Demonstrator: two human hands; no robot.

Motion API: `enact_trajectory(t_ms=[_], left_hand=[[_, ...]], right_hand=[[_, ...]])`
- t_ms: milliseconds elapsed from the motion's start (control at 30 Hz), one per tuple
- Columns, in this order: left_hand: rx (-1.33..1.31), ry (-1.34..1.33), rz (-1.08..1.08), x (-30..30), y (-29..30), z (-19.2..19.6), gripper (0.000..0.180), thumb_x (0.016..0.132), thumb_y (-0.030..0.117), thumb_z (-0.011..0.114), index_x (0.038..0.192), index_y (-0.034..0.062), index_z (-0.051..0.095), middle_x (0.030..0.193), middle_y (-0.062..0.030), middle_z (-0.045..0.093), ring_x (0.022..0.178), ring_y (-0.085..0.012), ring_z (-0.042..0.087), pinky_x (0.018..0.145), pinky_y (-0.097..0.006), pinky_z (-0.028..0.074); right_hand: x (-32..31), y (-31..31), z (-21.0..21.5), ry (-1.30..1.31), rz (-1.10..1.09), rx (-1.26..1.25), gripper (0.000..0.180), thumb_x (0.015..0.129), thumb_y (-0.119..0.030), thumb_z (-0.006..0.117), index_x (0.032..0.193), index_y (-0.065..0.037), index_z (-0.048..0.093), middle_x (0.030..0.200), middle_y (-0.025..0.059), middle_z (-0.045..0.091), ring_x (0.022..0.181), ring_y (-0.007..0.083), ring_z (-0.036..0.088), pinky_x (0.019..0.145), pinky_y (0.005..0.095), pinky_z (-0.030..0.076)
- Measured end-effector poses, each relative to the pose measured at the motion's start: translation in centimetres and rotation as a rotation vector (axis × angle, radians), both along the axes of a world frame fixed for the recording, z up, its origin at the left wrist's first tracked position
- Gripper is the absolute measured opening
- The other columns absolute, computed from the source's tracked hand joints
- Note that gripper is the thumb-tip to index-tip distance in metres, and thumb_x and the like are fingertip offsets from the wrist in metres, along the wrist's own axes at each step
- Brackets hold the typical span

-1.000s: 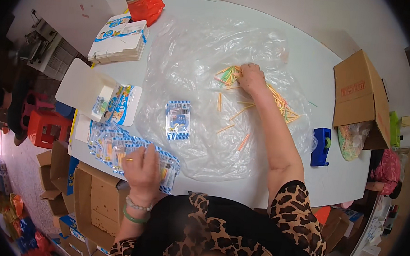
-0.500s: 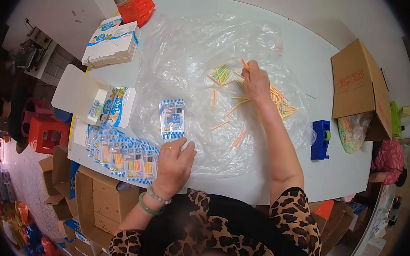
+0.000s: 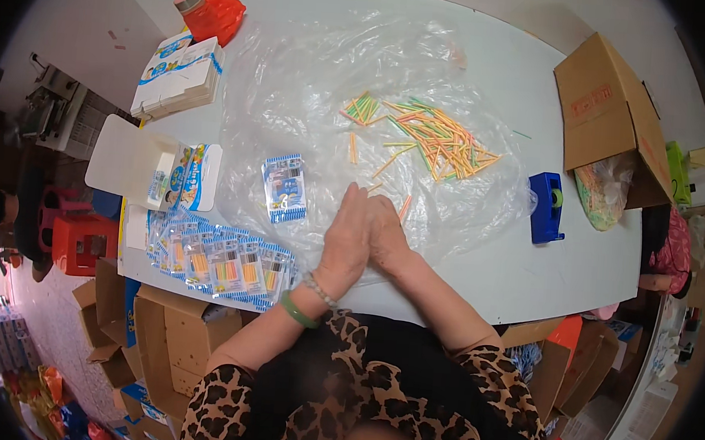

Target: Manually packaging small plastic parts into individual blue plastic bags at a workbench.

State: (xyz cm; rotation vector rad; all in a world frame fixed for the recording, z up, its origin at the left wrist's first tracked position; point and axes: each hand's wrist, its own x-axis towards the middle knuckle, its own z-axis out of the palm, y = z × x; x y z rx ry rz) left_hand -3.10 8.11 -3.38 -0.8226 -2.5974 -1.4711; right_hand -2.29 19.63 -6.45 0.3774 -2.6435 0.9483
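Pile of thin coloured sticks (image 3: 448,141): lying on a clear plastic sheet (image 3: 296,93), mostly yellow and orange with some green. A small bundle of sticks (image 3: 363,108) is resting just left of the pile; a few strays are lying on the pile's near side.

My left hand (image 3: 347,238) and right hand (image 3: 386,232) are meeting to the near left of the pile, palms facing, fingers mostly straight and pointing away from me. The palms are hiding whatever is between them; I cannot tell whether I am gripping sticks.

Step in hand, by my judgement: I am probably evening up some sticks between the palms. The next move is likely calling for level ends and a free hand for the single printed packet (image 3: 284,188), which is lying left of the pile and nearer me.

Farther left of the pile, filled packets (image 3: 227,264) are overlapping in a fan, and an open carton (image 3: 196,176) is standing beyond them. A blue tape dispenser (image 3: 546,209) is sitting to the pile's right.
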Motion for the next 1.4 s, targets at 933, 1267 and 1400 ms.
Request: enact_trajectory(t_ms=[933, 1267, 1400], left_hand=[[-0.777, -0.111, 0.62, -9.9, -6.8, 1.9, 0.034, 0.081, 0.04, 0.063, 0.079, 0.0065, 0.06, 0.087, -0.0149, 0.067, 0.082, -0.0351, 0.064, 0.067, -0.044, 0.047], [-0.188, 0.197, 0.278, -6.4, -4.7, 5.2, 0.015, 0.089, 0.016, 0.057, 0.093, 0.0043, 0.066, 0.078, -0.0085, 0.063, 0.068, -0.0217, 0.059, 0.064, -0.03, 0.045], [0.279, -0.604, -0.01, -3.9, -3.7, 4.4, 0.016, 0.089, 0.013, 0.058, 0.089, -0.002, 0.064, 0.074, -0.0039, 0.059, 0.067, -0.009, 0.051, 0.061, -0.023, 0.042]], right_hand=[[0.3, 2.3, -0.1, 0.038, -0.051, -0.297, 0.017, 0.082, -0.005, 0.053, 0.098, -0.004, 0.057, 0.085, 0.0131, 0.059, 0.082, 0.0325, 0.056, 0.079, 0.0417, 0.043], [0.1, 4.2, 4.5, -0.497, -0.165, -1.27, 0.018, 0.09, -0.012, 0.051, 0.106, -0.004, 0.055, 0.075, 0.0004, 0.054, 0.071, 0.0071, 0.05, 0.067, 0.0212, 0.041], [0.4, 2.5, 6.3, -0.624, -0.087, -1.161, 0.018, 0.091, -0.01, 0.051, 0.107, -0.002, 0.055, 0.072, -0.0007, 0.051, 0.068, 0.006, 0.048, 0.063, 0.02, 0.04]])
